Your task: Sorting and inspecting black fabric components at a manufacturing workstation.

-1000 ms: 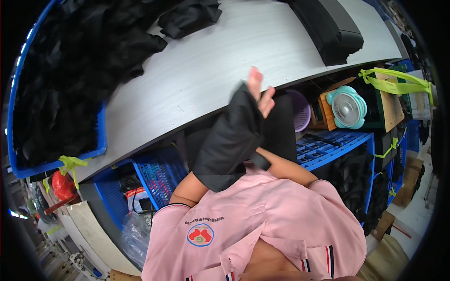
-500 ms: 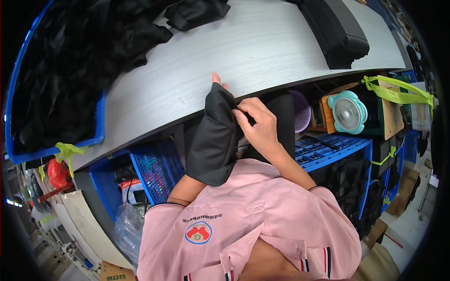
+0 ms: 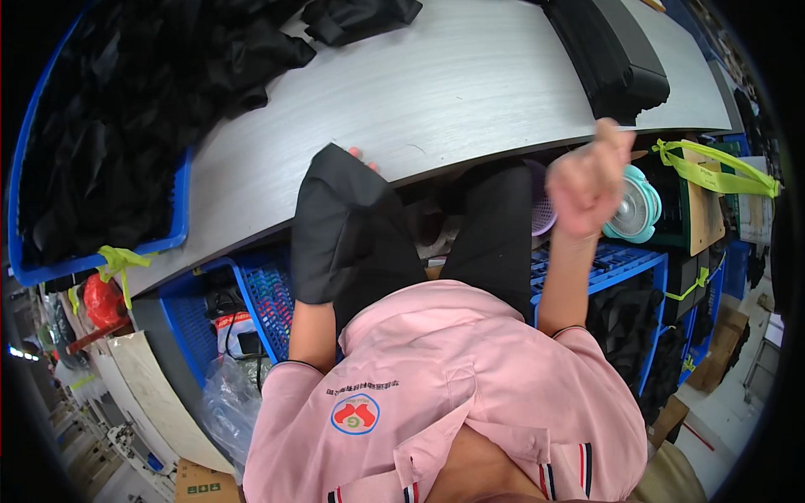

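A black fabric piece, shaped like a wide tube or sleeve, covers my left hand and most of the forearm in front of the table edge. Only the fingertips of my left hand show past the fabric's far side; its grip is hidden. My right hand is raised to the right, away from the fabric, over the area by the small fan. Motion smears its fingers, which look bent, and nothing can be made out in them.
A blue crate heaped with black fabric stands on the left of the grey table. A long black object lies at the right. Below the edge are a purple basket, a turquoise fan and a blue rack.
My right hand has let go of the fabric and swung up to the right. My left arm, with the black piece around it, has moved left.
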A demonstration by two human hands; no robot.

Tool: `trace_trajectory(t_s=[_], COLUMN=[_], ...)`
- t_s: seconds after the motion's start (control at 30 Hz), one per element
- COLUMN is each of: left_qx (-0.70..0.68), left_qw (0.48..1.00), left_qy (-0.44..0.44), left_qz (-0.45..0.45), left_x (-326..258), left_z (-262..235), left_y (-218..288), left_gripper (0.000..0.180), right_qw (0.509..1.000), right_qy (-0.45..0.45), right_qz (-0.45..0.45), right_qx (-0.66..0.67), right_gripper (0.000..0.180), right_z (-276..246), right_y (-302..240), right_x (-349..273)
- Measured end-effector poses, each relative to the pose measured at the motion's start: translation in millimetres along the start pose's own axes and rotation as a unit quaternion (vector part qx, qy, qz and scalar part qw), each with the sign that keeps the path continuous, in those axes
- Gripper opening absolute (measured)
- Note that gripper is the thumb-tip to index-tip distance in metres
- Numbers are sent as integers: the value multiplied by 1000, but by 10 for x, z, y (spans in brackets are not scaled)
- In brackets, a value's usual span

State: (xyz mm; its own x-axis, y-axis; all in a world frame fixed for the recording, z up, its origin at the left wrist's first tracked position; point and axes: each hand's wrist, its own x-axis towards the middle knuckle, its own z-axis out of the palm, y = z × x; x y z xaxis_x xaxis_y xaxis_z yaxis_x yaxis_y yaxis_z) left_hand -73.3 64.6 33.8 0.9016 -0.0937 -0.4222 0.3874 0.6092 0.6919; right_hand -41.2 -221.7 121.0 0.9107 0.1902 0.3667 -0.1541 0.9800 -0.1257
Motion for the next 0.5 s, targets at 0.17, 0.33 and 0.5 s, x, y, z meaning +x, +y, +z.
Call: trace_trajectory(t_s=[0.17, 0.33, 0.5], left_qx=[-230, -178, -151], left_qw=[966, 975, 977], left_qy=[-111, -129, -153], left_qz=[-28, 26, 1], left_x=[-100, 27, 6], left_z=[136, 277, 347], left_y=[-58, -90, -210], left_gripper=[52, 51, 52], right_qw=[899, 768, 651], right_qy=[60, 99, -13], right_qz=[31, 160, 137], right_qx=[-434, -613, -747], right_gripper=[27, 29, 16], right_z=[-147, -246, -400], right_y=[96, 727, 885], right_x=[136, -388, -527])
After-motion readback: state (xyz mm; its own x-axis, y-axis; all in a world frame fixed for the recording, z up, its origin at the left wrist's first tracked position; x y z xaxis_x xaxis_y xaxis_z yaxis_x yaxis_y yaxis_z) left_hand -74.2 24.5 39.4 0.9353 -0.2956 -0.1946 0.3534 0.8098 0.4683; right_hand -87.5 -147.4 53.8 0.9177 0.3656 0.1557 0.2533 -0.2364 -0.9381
